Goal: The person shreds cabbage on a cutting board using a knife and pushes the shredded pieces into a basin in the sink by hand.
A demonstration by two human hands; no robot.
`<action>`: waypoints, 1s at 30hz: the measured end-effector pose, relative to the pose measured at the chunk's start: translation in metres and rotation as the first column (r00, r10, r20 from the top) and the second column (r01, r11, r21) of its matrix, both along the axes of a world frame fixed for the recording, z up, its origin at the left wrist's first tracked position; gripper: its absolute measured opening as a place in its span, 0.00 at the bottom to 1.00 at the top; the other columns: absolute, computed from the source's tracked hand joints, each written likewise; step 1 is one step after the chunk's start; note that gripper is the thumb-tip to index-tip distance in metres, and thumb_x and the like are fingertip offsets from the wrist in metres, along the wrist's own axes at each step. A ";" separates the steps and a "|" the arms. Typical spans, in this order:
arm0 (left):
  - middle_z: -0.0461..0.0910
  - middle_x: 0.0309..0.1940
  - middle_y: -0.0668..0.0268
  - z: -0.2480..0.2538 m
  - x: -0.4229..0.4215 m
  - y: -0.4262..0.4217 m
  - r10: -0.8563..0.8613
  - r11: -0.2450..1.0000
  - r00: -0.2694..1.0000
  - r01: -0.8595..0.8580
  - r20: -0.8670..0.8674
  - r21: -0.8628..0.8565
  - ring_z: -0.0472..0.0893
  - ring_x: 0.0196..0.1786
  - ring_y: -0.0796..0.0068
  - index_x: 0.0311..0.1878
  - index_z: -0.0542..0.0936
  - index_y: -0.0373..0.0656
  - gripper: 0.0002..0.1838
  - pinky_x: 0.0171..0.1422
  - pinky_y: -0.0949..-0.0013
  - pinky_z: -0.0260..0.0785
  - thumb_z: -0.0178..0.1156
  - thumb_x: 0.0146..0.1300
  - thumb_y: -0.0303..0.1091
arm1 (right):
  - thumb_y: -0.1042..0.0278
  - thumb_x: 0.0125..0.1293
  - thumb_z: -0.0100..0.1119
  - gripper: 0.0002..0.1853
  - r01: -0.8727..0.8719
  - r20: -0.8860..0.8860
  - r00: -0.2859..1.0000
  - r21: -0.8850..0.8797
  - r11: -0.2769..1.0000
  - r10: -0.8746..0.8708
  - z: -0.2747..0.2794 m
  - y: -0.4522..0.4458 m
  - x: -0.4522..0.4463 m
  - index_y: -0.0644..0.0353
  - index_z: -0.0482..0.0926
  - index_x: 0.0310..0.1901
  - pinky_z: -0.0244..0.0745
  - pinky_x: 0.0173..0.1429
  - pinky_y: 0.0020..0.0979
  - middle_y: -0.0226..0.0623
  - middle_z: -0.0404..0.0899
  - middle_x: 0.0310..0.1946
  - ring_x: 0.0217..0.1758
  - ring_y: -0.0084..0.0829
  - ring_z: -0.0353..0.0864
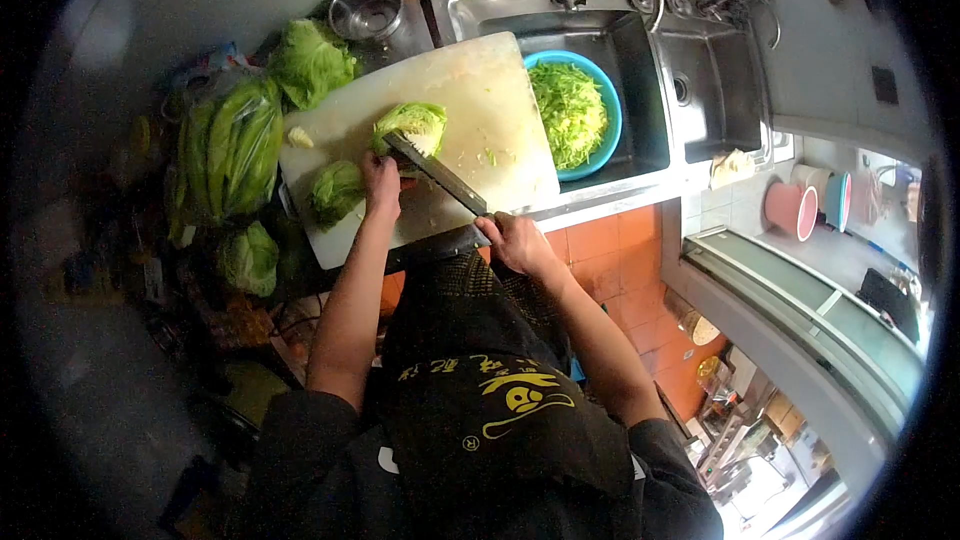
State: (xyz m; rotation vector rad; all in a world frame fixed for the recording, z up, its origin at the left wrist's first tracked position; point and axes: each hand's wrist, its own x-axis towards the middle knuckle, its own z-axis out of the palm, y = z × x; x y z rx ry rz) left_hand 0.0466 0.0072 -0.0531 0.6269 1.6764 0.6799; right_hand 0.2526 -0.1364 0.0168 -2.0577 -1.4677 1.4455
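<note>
My right hand point(515, 241) is wrapped round the handle of a kitchen knife point(437, 173). Its long, wide blade slants up and left across the white cutting board point(480, 90), with the tip over the near edge of a cut light-green cabbage point(412, 122). At that cabbage's lower left side, close by the blade tip, my left hand point(381, 183) has its fingers curled against it; the fingertips are partly hidden. Left of my left wrist, another piece of cabbage point(336, 192) lies on the board. A small pale scrap point(299, 137) rests near the board's left edge.
A blue basin point(616, 130) of shredded green vegetable stands in the steel sink point(650, 90), right of the board. To the left are a bagged bunch of long green vegetables point(232, 145), a whole cabbage point(309, 62) and another cabbage point(249, 260). A metal bowl point(366, 8) stands behind the board.
</note>
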 end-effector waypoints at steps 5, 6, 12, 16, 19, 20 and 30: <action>0.70 0.58 0.54 -0.026 -0.026 0.001 0.094 0.995 0.983 -0.090 0.157 -0.036 0.80 0.48 0.59 0.68 0.62 0.40 0.22 0.39 0.57 0.83 0.47 0.77 0.39 | 0.44 0.77 0.48 0.28 -0.028 -0.068 0.997 0.004 1.000 0.028 0.007 -0.006 0.004 0.66 0.80 0.37 0.74 0.42 0.51 0.59 0.80 0.27 0.35 0.62 0.80; 0.68 0.60 0.52 -0.023 -0.030 0.000 0.061 0.997 0.983 -0.053 0.173 -0.051 0.80 0.51 0.59 0.69 0.62 0.40 0.23 0.37 0.58 0.82 0.48 0.78 0.41 | 0.44 0.77 0.48 0.28 -0.030 -0.069 0.997 0.002 1.000 0.030 0.011 -0.011 0.003 0.66 0.80 0.37 0.74 0.42 0.51 0.59 0.80 0.27 0.35 0.62 0.80; 0.63 0.68 0.44 0.037 -0.016 -0.040 -0.047 0.625 0.366 0.737 -0.929 0.258 0.69 0.65 0.46 0.73 0.62 0.42 0.33 0.65 0.41 0.64 0.54 0.73 0.52 | 0.49 0.78 0.50 0.24 0.153 -0.252 0.952 -0.101 0.983 -0.174 0.056 -0.041 0.013 0.67 0.80 0.42 0.73 0.40 0.43 0.55 0.77 0.26 0.30 0.48 0.78; 0.59 0.74 0.48 -0.001 -0.008 -0.052 -0.317 0.340 0.370 0.904 -0.873 0.260 0.64 0.70 0.42 0.80 0.55 0.57 0.40 0.70 0.38 0.56 0.53 0.70 0.57 | 0.50 0.78 0.50 0.23 0.252 -0.228 0.937 -0.084 0.964 -0.264 0.032 -0.062 0.025 0.68 0.80 0.49 0.75 0.43 0.40 0.55 0.79 0.28 0.32 0.46 0.79; 0.64 0.71 0.53 -0.023 -0.012 -0.060 -0.182 0.135 0.334 0.940 -0.925 0.313 0.66 0.68 0.48 0.78 0.61 0.55 0.34 0.66 0.41 0.60 0.55 0.69 0.46 | 0.52 0.79 0.49 0.24 0.295 -0.175 0.939 -0.035 0.955 -0.296 0.033 -0.065 0.031 0.70 0.80 0.51 0.75 0.43 0.37 0.55 0.82 0.30 0.33 0.35 0.80; 0.66 0.70 0.55 -0.027 -0.013 -0.062 -0.143 0.082 0.335 0.942 -0.931 0.326 0.66 0.67 0.50 0.76 0.63 0.54 0.32 0.64 0.41 0.61 0.56 0.69 0.42 | 0.53 0.79 0.49 0.24 0.330 -0.185 0.926 -0.031 0.944 -0.329 0.032 -0.070 0.032 0.71 0.79 0.52 0.75 0.43 0.37 0.55 0.82 0.31 0.34 0.31 0.80; 0.75 0.59 0.54 -0.021 -0.003 -0.067 -0.465 0.340 0.392 0.907 -0.794 0.249 0.77 0.55 0.50 0.62 0.75 0.39 0.24 0.56 0.50 0.74 0.59 0.61 0.35 | 0.54 0.80 0.49 0.23 0.437 -0.194 0.870 -0.124 0.891 -0.454 0.034 -0.079 0.028 0.72 0.80 0.51 0.74 0.41 0.35 0.44 0.80 0.27 0.33 0.25 0.74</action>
